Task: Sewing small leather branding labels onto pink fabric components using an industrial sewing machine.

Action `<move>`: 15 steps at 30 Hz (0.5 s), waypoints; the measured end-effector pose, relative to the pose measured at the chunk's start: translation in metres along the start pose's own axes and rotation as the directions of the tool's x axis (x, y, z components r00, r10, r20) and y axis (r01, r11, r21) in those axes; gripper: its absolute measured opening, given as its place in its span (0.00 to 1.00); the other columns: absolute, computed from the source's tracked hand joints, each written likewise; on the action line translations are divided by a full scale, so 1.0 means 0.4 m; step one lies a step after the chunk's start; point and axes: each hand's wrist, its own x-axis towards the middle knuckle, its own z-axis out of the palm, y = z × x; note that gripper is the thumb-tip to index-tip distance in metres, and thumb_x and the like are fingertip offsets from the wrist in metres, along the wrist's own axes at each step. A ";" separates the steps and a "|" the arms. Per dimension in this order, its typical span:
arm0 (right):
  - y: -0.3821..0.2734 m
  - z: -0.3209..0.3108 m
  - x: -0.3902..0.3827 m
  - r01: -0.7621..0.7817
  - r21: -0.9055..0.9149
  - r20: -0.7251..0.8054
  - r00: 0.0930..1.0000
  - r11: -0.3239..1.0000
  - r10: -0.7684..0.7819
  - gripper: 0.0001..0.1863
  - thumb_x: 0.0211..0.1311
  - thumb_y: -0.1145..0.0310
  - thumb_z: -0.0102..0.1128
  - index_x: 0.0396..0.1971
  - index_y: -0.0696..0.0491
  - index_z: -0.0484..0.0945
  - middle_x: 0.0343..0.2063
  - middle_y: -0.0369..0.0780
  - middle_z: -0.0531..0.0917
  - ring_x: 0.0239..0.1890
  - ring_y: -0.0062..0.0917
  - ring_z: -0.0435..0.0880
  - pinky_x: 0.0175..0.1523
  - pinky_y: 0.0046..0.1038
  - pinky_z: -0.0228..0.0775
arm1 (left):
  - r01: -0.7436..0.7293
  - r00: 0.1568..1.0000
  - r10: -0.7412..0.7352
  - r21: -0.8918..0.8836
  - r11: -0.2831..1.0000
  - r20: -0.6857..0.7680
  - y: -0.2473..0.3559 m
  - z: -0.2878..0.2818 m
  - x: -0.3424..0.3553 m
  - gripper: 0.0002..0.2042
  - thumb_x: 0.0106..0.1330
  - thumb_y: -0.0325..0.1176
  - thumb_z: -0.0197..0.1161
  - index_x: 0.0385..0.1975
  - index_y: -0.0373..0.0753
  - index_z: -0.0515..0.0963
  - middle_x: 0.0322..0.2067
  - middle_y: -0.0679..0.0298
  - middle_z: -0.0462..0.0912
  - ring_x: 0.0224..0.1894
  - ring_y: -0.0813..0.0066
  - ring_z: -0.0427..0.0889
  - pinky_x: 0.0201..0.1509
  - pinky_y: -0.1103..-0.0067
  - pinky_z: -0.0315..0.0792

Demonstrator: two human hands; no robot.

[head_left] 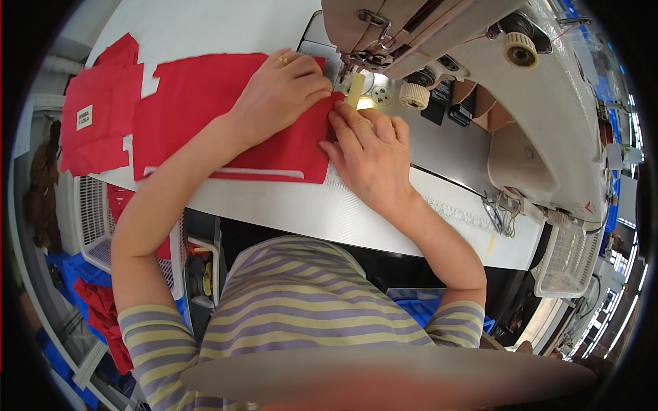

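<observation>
A red fabric panel [192,96] lies flat on the sewing table, its right end beside the presser foot of a sewing machine [439,34]. My left hand [282,89], with a ring on one finger, rests on the panel's far right part. Its fingers are bent together on the cloth, and the thumb is hidden. My right hand [370,147] lies at the panel's right edge, index and middle fingers stretched onto the corner near the foot, thumb apart from them. A pale yellow strip [356,90] stands by the foot. Along the panel's near edge runs a white strip [260,172].
Another red piece [99,116] with a white label lies at the left. White baskets [92,226] hang below the table's left end, with red cloth inside. A clear ruler [459,211] and metal snips [499,216] lie right of my right hand.
</observation>
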 end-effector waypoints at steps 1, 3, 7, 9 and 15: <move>0.006 0.002 0.008 0.006 -0.026 -0.006 1.000 1.000 -0.006 0.21 0.47 0.63 0.70 0.42 0.55 0.81 0.47 0.36 0.81 0.45 0.28 0.76 0.49 0.30 0.61 | -0.025 1.000 0.025 -0.040 0.999 0.001 -0.014 0.003 0.011 0.04 0.58 0.32 0.63 0.30 0.41 0.79 0.31 0.66 0.76 0.40 0.64 0.75 0.48 0.72 0.71; 0.018 0.003 0.020 0.004 -0.057 -0.010 1.000 0.998 -0.005 0.21 0.47 0.63 0.70 0.42 0.55 0.81 0.47 0.36 0.81 0.45 0.28 0.76 0.49 0.30 0.61 | 0.019 1.000 -0.016 -0.175 0.984 0.019 -0.032 0.009 0.045 0.03 0.56 0.31 0.63 0.26 0.39 0.80 0.28 0.65 0.77 0.38 0.64 0.75 0.46 0.73 0.72; 0.035 0.014 0.025 -0.030 -0.064 0.013 0.999 0.997 0.031 0.20 0.48 0.62 0.69 0.42 0.55 0.80 0.47 0.36 0.80 0.45 0.28 0.76 0.49 0.30 0.62 | 0.339 0.937 -0.271 -0.383 0.859 0.222 -0.032 0.007 0.097 0.03 0.53 0.30 0.64 0.22 0.38 0.80 0.23 0.63 0.79 0.35 0.63 0.76 0.45 0.72 0.73; 0.037 0.017 0.026 -0.034 -0.060 0.005 0.999 0.998 0.034 0.20 0.49 0.62 0.69 0.42 0.55 0.80 0.47 0.36 0.80 0.45 0.28 0.76 0.49 0.30 0.63 | 0.447 0.885 -0.373 -0.285 0.848 0.280 -0.030 0.008 0.114 0.04 0.49 0.31 0.65 0.20 0.37 0.81 0.19 0.61 0.80 0.33 0.62 0.78 0.44 0.71 0.74; 0.037 0.018 0.030 -0.057 -0.051 0.009 0.998 0.997 0.057 0.19 0.50 0.62 0.68 0.41 0.54 0.80 0.47 0.35 0.80 0.46 0.29 0.76 0.49 0.30 0.64 | 0.419 0.890 -0.360 -0.191 0.888 0.279 -0.061 0.039 0.126 0.06 0.47 0.32 0.65 0.21 0.37 0.82 0.23 0.60 0.84 0.35 0.61 0.80 0.43 0.70 0.75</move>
